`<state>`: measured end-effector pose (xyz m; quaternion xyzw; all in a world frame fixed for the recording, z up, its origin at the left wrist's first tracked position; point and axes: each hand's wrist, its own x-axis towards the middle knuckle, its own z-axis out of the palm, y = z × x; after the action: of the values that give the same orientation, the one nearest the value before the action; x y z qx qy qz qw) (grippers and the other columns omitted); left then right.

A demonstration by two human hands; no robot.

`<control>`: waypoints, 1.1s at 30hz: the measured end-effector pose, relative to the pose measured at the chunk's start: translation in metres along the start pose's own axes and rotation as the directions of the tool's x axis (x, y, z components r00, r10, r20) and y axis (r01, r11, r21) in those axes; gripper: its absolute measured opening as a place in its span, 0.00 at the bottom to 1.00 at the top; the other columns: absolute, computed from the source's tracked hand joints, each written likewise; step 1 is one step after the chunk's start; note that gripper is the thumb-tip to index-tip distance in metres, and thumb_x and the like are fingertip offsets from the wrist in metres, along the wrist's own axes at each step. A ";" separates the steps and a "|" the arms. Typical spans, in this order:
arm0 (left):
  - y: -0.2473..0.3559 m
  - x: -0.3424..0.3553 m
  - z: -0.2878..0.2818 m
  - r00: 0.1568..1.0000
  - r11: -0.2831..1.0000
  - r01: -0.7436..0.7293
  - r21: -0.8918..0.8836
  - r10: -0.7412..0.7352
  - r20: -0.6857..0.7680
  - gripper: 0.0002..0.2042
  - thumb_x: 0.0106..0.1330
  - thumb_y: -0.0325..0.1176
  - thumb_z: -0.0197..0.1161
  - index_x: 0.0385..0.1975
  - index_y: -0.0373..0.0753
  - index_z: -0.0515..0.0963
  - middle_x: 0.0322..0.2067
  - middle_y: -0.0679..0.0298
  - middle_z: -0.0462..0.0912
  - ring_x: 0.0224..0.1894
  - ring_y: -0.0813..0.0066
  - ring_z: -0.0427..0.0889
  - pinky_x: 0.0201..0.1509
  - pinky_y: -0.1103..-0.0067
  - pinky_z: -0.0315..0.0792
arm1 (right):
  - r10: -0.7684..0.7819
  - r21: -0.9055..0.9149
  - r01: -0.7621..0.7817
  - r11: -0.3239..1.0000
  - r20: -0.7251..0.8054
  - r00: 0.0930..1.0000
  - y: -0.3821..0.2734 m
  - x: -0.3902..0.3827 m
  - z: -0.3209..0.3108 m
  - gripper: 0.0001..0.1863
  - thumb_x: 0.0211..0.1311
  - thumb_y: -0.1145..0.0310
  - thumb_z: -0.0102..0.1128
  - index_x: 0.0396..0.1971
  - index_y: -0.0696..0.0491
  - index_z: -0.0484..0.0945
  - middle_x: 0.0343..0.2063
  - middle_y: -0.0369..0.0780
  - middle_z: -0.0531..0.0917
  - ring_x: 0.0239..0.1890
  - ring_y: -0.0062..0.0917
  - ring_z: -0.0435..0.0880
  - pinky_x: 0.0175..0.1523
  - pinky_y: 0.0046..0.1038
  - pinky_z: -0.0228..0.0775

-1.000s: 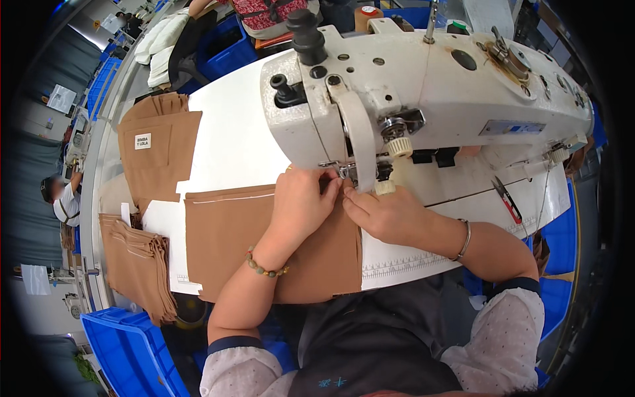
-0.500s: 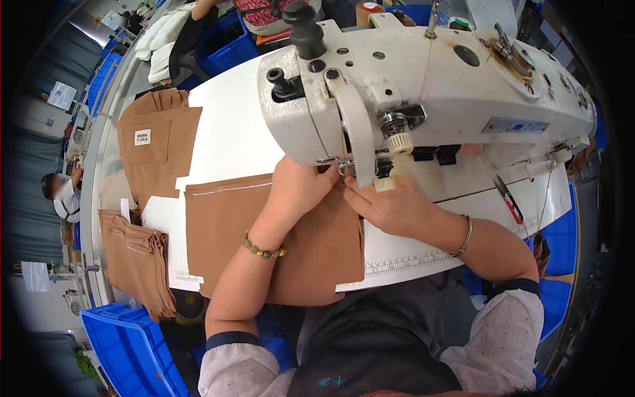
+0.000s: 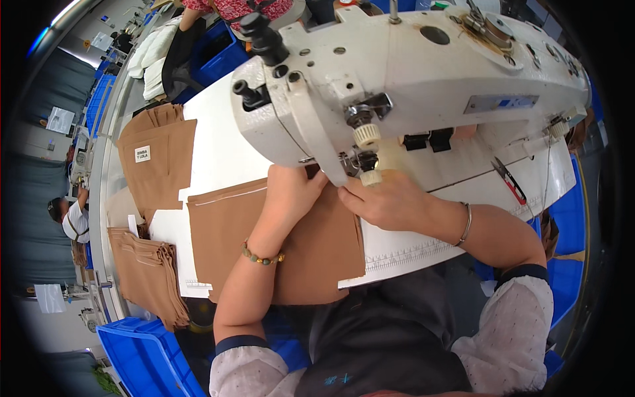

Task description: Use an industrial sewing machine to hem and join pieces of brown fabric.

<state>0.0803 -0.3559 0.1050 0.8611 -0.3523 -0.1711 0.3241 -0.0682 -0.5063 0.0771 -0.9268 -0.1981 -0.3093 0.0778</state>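
A brown fabric panel (image 3: 231,245) with a pale strip along its far edge lies under the head of a white sewing machine (image 3: 397,73). At that far edge, beside the needle area, my left hand (image 3: 291,195) has its fingers closed on the fabric; the machine head hides some of the fingertips. My right hand (image 3: 387,202), thumb and fingers pressed together, pinches the panel's edge just right of the needle area. The needle and presser foot are mostly hidden behind the machine's white lever and my fingers.
On the left lie a stack of brown pieces (image 3: 147,271) and brown pocketed pieces (image 3: 159,162) with a white label. Red-handled thread snips (image 3: 509,182) rest on the right of the white table (image 3: 218,106). A blue crate (image 3: 149,357) stands lower left; other people work beyond.
The whole view has shifted a little, so the machine sits further left and higher. Both hands stay at the fabric's edge by the needle, with little visible movement.
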 end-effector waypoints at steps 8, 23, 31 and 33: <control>0.017 -0.116 -0.008 0.914 0.912 -0.319 0.257 0.368 -0.170 0.16 0.61 0.41 0.73 0.44 0.41 0.79 0.51 0.61 0.79 0.55 0.57 0.77 0.62 0.60 0.62 | -0.318 0.201 0.328 0.923 -0.083 0.945 -0.026 -0.017 -0.015 0.05 0.48 0.67 0.60 0.22 0.50 0.73 0.24 0.33 0.72 0.24 0.19 0.76 0.23 0.22 0.65; 0.000 -0.167 0.014 0.648 0.596 -0.406 0.693 0.722 -0.241 0.04 0.58 0.37 0.72 0.32 0.51 0.85 0.30 0.80 0.85 0.40 0.79 0.81 0.74 0.51 0.54 | -0.361 0.160 0.388 0.908 -0.174 0.916 -0.041 -0.016 -0.036 0.14 0.47 0.69 0.68 0.36 0.56 0.84 0.38 0.36 0.84 0.22 0.15 0.74 0.23 0.18 0.61; 0.001 -0.166 0.015 0.659 0.592 -0.427 0.683 0.721 -0.213 0.04 0.60 0.37 0.71 0.33 0.50 0.86 0.32 0.80 0.85 0.41 0.79 0.81 0.75 0.49 0.52 | -0.349 0.078 0.374 0.924 -0.223 0.910 -0.051 -0.017 -0.036 0.09 0.44 0.67 0.65 0.26 0.55 0.81 0.31 0.36 0.81 0.23 0.17 0.74 0.22 0.19 0.60; 0.004 -0.164 0.015 0.670 0.600 -0.438 0.670 0.715 -0.202 0.04 0.61 0.37 0.69 0.35 0.50 0.86 0.33 0.79 0.86 0.43 0.78 0.83 0.75 0.48 0.51 | -0.352 0.053 0.370 0.927 -0.213 0.912 -0.054 -0.019 -0.037 0.09 0.44 0.67 0.65 0.26 0.55 0.81 0.31 0.37 0.82 0.23 0.17 0.74 0.23 0.19 0.60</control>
<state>-0.0430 -0.2467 0.1075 0.7625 -0.5674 0.2652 0.1621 -0.1246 -0.4727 0.0966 -0.8339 -0.3712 -0.4002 0.0814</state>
